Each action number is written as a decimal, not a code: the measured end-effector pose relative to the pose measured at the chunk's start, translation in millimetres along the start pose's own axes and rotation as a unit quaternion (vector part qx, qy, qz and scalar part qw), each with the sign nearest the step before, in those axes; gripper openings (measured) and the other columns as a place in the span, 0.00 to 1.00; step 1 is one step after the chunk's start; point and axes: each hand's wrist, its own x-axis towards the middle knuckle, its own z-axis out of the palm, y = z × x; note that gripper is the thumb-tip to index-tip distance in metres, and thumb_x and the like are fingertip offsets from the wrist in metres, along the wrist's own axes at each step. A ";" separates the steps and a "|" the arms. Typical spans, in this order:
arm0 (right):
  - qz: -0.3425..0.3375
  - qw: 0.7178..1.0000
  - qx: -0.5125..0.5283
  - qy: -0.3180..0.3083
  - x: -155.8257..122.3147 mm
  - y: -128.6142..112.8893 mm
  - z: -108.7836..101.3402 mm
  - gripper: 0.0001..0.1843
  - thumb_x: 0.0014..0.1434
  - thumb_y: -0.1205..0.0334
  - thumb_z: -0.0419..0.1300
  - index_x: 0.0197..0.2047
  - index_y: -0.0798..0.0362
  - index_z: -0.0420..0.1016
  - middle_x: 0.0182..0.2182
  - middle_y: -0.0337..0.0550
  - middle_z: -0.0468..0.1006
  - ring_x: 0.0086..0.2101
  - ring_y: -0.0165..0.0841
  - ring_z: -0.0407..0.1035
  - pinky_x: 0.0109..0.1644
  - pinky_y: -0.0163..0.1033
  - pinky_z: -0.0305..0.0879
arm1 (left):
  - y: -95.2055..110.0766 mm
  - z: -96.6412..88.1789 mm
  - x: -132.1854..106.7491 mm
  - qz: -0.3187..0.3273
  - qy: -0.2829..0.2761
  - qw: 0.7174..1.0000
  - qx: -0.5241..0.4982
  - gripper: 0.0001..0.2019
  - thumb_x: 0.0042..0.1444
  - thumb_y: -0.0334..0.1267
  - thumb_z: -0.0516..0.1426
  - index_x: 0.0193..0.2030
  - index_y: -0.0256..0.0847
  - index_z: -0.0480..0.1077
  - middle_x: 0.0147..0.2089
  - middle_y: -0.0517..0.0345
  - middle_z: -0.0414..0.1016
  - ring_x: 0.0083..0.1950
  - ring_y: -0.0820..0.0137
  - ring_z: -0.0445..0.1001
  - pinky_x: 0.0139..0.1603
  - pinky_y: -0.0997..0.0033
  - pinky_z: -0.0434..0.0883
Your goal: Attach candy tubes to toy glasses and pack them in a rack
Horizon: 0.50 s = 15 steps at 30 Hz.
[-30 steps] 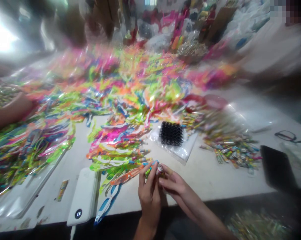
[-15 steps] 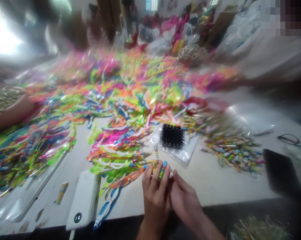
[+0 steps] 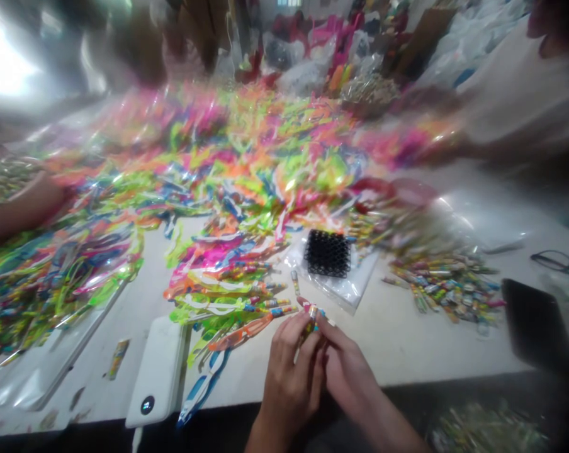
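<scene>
My left hand (image 3: 289, 365) is closed, its fingers bent around small colourful printed tubes (image 3: 312, 312) at the table's front edge. Against it, my right hand (image 3: 348, 362) is also closed, thumb and fingertips meeting at the same tubes. How many tubes there are, and which hand grips each, is partly hidden by the fingers. Just left of my hands lie bright plastic strips shaped like spectacle frames, among them an orange one (image 3: 242, 332) and a blue one (image 3: 204, 385). One loose tube (image 3: 295, 283) lies just beyond my fingertips.
A black mesh block (image 3: 328, 253) sits on a clear plastic bag (image 3: 357, 286). Many printed tubes (image 3: 447, 286) are heaped at right, near a dark flat device (image 3: 534, 321). A white power bank (image 3: 155, 371) lies front left. Another person's arm (image 3: 22, 207) reaches in from the left.
My left fingers have curled from lying extended over the tubes to a tighter bend, and the tubes now show at the fingertips. The view has shifted slightly.
</scene>
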 end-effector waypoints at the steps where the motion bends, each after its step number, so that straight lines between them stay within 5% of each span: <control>1: 0.005 1.000 0.007 0.004 -0.3 -0.1 0.0 0.26 0.48 0.56 0.80 0.50 0.50 0.85 0.45 0.43 0.83 0.52 0.39 0.76 0.54 0.37 0.74 | 1.0 -0.8 -0.3 0.000 -0.005 1.000 -0.015 0.21 0.65 0.23 0.57 0.64 0.35 0.70 0.70 0.35 0.65 0.75 0.54 0.63 0.73 0.52 0.69; 5: 0.017 0.999 0.025 0.012 -0.9 -2.3 0.6 0.21 0.48 0.57 0.82 0.44 0.52 0.85 0.37 0.38 0.80 0.37 0.27 0.74 0.38 0.27 0.70 | 0.9 -1.9 -5.1 -0.018 0.028 0.994 -0.106 0.19 0.65 0.22 0.56 0.62 0.38 0.67 0.69 0.37 0.62 0.74 0.55 0.65 0.72 0.54 0.72; 8: 0.013 0.999 -0.020 -0.025 -1.2 -8.0 0.0 0.16 0.56 0.55 0.78 0.44 0.52 0.84 0.32 0.36 0.76 0.32 0.26 0.71 0.39 0.29 0.70 | -5.7 -4.3 -6.9 -0.021 0.059 0.992 -0.110 0.30 0.65 0.25 0.60 0.71 0.38 0.56 0.71 0.35 0.59 0.77 0.55 0.61 0.72 0.52 0.72; 12: 0.034 0.990 -0.114 -0.082 -7.5 -17.6 -2.9 0.16 0.56 0.56 0.77 0.44 0.52 0.83 0.36 0.40 0.80 0.35 0.29 0.72 0.39 0.31 0.68 | -17.7 -16.9 2.7 0.047 -0.039 0.998 -0.014 0.35 0.67 0.33 0.62 0.75 0.34 0.52 0.75 0.31 0.59 0.81 0.49 0.53 0.77 0.41 0.62; 15: 0.045 0.983 -0.152 -0.093 -15.2 -20.1 -1.0 0.21 0.48 0.63 0.79 0.47 0.50 0.85 0.40 0.42 0.82 0.40 0.33 0.75 0.44 0.34 0.70 | -23.2 -31.1 12.9 0.107 -0.091 0.990 0.029 0.26 0.71 0.34 0.55 0.73 0.29 0.58 0.71 0.33 0.69 0.79 0.54 0.57 0.78 0.47 0.60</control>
